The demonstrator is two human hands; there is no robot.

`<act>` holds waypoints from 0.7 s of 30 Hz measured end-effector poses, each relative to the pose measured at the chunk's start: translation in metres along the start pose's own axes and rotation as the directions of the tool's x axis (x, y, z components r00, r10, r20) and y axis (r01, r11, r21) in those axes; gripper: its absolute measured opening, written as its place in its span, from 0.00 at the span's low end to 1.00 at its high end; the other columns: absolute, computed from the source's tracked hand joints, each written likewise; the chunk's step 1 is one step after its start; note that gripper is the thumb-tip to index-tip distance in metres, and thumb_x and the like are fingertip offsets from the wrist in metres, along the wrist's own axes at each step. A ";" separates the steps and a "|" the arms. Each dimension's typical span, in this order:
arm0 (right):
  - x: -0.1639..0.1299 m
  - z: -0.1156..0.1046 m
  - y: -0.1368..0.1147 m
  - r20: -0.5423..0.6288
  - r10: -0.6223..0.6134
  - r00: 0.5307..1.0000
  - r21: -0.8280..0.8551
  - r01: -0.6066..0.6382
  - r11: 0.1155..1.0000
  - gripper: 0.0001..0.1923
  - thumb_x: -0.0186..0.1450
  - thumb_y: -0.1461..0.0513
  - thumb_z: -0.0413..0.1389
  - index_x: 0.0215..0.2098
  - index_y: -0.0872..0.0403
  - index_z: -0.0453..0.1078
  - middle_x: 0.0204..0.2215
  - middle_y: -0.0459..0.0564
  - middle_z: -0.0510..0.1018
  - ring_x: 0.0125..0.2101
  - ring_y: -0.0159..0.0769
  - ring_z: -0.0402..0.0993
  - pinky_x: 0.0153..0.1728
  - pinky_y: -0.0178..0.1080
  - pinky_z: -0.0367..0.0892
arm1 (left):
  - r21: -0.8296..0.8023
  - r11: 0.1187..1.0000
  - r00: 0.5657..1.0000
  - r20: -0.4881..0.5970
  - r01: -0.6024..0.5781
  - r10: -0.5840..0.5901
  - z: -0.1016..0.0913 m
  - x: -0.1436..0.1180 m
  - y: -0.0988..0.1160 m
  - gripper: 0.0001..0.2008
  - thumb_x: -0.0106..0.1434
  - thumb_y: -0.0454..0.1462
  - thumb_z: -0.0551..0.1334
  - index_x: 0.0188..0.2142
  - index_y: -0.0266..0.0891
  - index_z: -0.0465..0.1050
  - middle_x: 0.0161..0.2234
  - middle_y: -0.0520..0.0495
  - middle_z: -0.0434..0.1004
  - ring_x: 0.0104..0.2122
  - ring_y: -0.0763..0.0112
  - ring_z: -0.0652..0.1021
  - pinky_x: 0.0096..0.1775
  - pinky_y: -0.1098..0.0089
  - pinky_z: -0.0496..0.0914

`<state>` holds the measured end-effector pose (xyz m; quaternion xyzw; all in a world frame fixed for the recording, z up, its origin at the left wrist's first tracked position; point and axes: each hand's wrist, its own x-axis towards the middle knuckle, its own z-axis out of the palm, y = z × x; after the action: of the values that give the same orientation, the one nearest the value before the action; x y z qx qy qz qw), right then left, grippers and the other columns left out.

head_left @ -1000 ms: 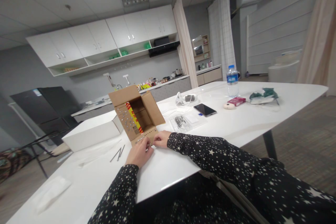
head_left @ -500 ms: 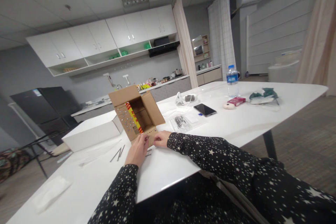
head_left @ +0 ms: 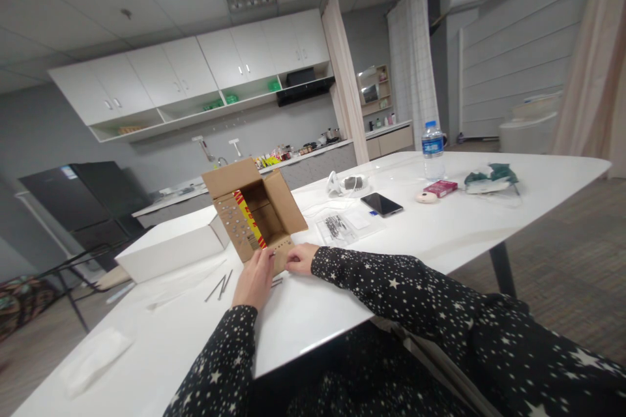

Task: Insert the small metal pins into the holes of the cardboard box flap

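An open cardboard box (head_left: 288, 205) stands tilted toward me on the white table, its flaps spread. Small round grey spots cover its left flap, beside a strip of red and yellow tape (head_left: 248, 218). A row of dark dots runs along the near flap (head_left: 280, 263). At that flap's left side, my left hand (head_left: 253, 279) is closed in a pinch; what its fingertips hold is too small to name. My right hand (head_left: 301, 258) grips the flap's right edge with curled fingers. Thin metal nail-like pieces (head_left: 225, 284) lie left of my left hand, with more partly hidden beside it.
Behind the box on the left is a long white box (head_left: 171, 242). To the right lie a plastic bag of small dark parts (head_left: 337, 228), a phone (head_left: 382, 204), a red packet (head_left: 441, 188) and a water bottle (head_left: 432, 153). White wrapping (head_left: 95, 359) lies near left.
My left hand's fingers have shifted slightly on the near flap, and the thumb shows less. My right hand and the box have stayed in place.
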<state>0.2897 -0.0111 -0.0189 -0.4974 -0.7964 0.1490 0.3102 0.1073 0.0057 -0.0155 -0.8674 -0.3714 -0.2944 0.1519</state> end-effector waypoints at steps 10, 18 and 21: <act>0.001 0.001 0.001 0.015 0.012 1.000 -0.016 -0.012 1.000 0.11 0.58 0.58 0.54 0.30 0.55 0.75 0.21 0.44 0.72 0.23 0.28 0.64 0.23 0.31 0.55 | -0.018 0.991 0.990 0.051 0.131 -0.130 0.003 0.001 -0.002 0.13 0.65 0.40 0.45 0.45 0.40 0.62 0.38 0.43 0.74 0.36 0.65 0.76 0.38 0.66 0.68; 0.002 0.002 0.003 0.009 -0.001 1.000 -0.007 0.001 1.000 0.10 0.57 0.58 0.55 0.30 0.55 0.75 0.22 0.45 0.73 0.24 0.29 0.65 0.25 0.31 0.56 | -0.020 0.989 0.987 0.068 0.150 -0.148 0.003 0.002 -0.002 0.13 0.64 0.38 0.47 0.46 0.40 0.61 0.41 0.42 0.73 0.38 0.65 0.76 0.38 0.66 0.68; 0.002 0.002 0.003 0.006 0.005 1.000 -0.005 -0.005 1.000 0.10 0.57 0.58 0.55 0.30 0.55 0.76 0.22 0.45 0.73 0.24 0.28 0.65 0.25 0.31 0.56 | 0.034 0.990 0.988 0.063 0.137 -0.139 0.003 0.002 -0.001 0.13 0.64 0.38 0.46 0.46 0.40 0.60 0.42 0.42 0.72 0.38 0.65 0.75 0.39 0.66 0.67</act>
<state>0.2902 -0.0081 -0.0219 -0.4999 -0.7963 0.1492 0.3061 0.1088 0.0086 -0.0164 -0.8464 -0.4395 -0.2701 0.1320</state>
